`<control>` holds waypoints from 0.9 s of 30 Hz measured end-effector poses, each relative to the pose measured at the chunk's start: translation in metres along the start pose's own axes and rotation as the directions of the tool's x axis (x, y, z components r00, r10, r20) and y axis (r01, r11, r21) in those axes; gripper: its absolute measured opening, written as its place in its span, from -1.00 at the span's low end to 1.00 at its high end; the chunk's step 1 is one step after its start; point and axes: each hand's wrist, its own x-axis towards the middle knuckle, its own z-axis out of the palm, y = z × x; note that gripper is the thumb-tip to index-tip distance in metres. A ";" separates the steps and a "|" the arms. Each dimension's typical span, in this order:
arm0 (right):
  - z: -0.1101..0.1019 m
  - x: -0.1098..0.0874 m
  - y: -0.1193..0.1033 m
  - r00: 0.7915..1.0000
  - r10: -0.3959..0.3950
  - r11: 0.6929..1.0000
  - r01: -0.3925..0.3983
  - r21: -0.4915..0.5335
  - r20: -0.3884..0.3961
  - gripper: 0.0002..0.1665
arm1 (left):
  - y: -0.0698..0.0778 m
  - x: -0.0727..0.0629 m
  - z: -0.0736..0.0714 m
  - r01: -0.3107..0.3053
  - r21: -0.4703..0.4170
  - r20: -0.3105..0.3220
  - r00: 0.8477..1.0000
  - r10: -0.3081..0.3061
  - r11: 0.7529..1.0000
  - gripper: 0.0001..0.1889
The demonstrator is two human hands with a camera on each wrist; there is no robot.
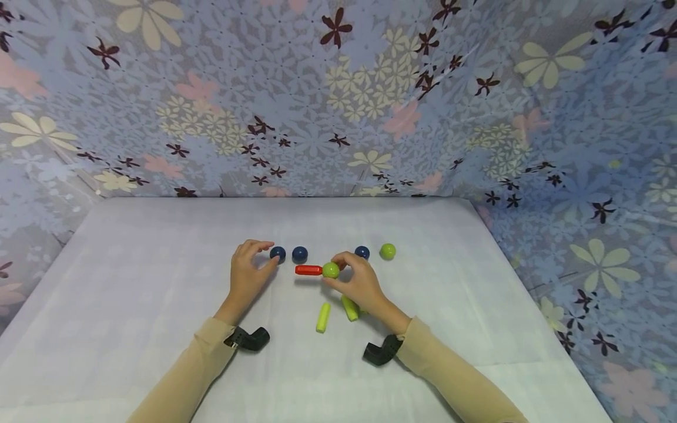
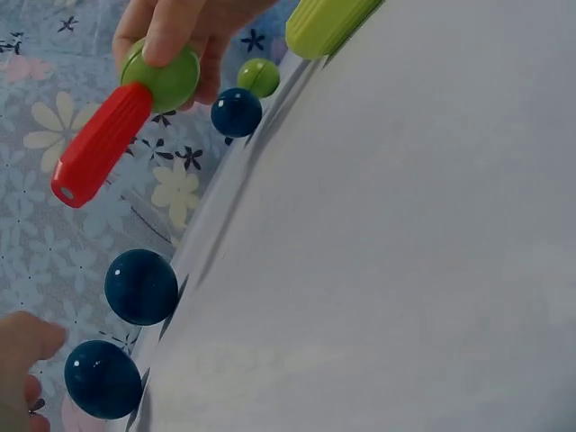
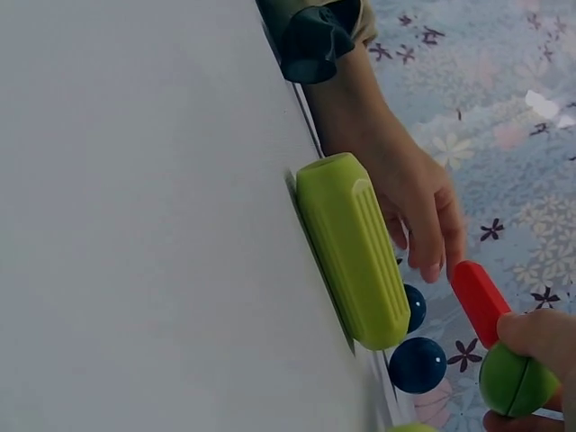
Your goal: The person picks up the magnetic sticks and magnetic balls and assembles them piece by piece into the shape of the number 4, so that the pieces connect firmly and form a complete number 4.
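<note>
My right hand (image 1: pixel 362 285) pinches a green ball (image 1: pixel 330 270) between thumb and fingers. A red ribbed stick (image 1: pixel 308 270) extends leftward from that ball, end against it, raised over the table. My left hand (image 1: pixel 247 275) is beside a dark blue ball (image 1: pixel 277 254), thumb and fingers spread around its near side. In the left wrist view a gap shows between the left fingers (image 2: pixel 34 337) and this blue ball (image 2: pixel 103 379). A second blue ball (image 1: pixel 300 254) sits just right of it.
Behind the right hand are another blue ball (image 1: pixel 362 252) and a green ball (image 1: pixel 388 251). Yellow-green ribbed sticks lie nearer: one (image 1: pixel 323 318) in front, another (image 1: pixel 349 308) beside the right wrist, which partly covers more green. A floral curtain (image 1: pixel 296 147) borders the white table (image 1: pixel 158 252).
</note>
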 end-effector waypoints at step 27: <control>-0.002 0.001 0.004 0.999 -0.033 0.999 0.033 0.000 -0.016 -0.61 | -0.005 0.001 0.001 0.130 0.017 0.252 0.959 -0.130 0.991 -0.60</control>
